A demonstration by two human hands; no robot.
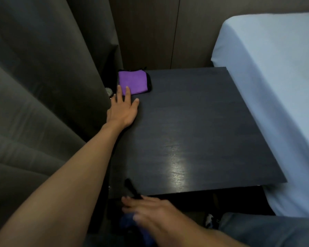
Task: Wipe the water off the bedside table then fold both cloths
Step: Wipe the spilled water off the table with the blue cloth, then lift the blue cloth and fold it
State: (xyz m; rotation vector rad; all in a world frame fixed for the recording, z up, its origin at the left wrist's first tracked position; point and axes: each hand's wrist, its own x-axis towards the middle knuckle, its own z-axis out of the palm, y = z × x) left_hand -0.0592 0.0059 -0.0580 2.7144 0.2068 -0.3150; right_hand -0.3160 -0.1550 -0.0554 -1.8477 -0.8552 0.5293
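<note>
A folded purple cloth with a black trim lies at the far left corner of the dark bedside table. My left hand rests flat beside it, fingers spread, fingertips on the cloth's near edge. My right hand is blurred at the table's near edge, fingers closed over a dark blue cloth hanging below the tabletop. A black strip of that cloth lies on the near left corner. A light sheen shows on the tabletop near the front.
A grey curtain hangs along the table's left side. A bed with a pale sheet borders the right side. A wooden wall panel stands behind. A small round metal object sits between curtain and table.
</note>
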